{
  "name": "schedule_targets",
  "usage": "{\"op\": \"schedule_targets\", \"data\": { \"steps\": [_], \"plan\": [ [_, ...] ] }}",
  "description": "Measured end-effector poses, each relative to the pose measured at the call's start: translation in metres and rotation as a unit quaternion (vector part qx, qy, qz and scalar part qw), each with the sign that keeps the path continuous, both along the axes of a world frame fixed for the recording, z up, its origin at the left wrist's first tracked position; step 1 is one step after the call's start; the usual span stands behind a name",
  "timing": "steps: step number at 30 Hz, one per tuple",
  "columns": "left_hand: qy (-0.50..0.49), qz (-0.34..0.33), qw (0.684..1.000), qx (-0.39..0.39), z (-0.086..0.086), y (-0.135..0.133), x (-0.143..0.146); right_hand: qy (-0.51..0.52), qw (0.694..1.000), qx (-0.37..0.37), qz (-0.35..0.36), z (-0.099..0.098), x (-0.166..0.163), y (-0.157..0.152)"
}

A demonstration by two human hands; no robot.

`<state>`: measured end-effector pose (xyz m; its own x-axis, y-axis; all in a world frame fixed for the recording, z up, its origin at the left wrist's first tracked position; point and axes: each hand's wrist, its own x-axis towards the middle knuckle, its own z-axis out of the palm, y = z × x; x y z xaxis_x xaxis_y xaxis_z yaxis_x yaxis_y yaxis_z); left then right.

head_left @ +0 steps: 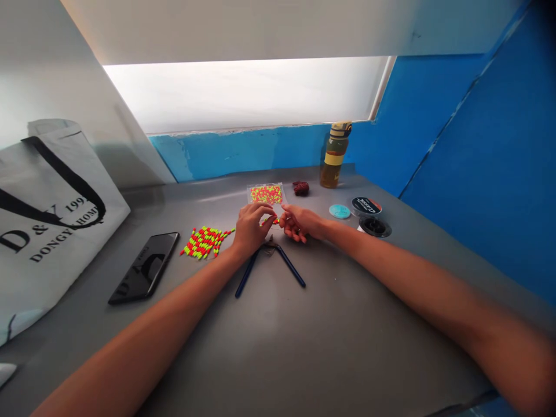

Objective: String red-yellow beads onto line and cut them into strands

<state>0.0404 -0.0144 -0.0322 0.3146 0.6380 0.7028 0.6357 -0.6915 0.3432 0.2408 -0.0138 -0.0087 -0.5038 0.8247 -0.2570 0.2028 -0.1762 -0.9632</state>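
On my feed, a smooth grey tabletop (330, 341) carries a white bag with black lettering (65, 243) at the left, a glossy black rectangular phone (145, 266) beside it. Blue-handled pliers (291, 266) lie spread just below my left hand (254, 227) and right hand (300, 223). Each grip is narrow, thumb near fingertip; I cannot tell whether either holds anything. Left of them lies a patch of oval red and yellow-green beads (204, 242), apparently joined, which I'd count as done. Beyond, a clear plastic packet (249, 193) of many small loose red and yellow beads (266, 194) suggests plenty left. Tiny beads (277, 220) show between my hands, possibly unfinished work.
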Motion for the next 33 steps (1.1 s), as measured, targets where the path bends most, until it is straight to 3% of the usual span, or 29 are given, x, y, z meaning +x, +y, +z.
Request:
{"op": "schedule_targets", "data": {
  "steps": [8, 18, 26, 33],
  "plan": [
    [0.02, -0.004, 1.0, -0.007, -0.002, 0.001, 0.0, -0.069, 0.993, 0.092, 0.027, 0.002, -0.002, -0.006],
    [-0.016, 0.048, 0.998, -0.033, 0.005, -0.002, 0.001, -0.143, 0.983, 0.1, 0.061, 0.01, -0.001, -0.008],
    [-0.067, 0.076, 0.993, -0.064, 0.004, -0.001, 0.0, -0.14, 0.984, 0.09, 0.068, 0.013, 0.0, -0.01],
    [-0.116, 0.066, 0.987, -0.094, 0.006, 0.0, -0.002, -0.111, 0.99, 0.065, 0.059, 0.005, 0.002, -0.004]
  ]
}}
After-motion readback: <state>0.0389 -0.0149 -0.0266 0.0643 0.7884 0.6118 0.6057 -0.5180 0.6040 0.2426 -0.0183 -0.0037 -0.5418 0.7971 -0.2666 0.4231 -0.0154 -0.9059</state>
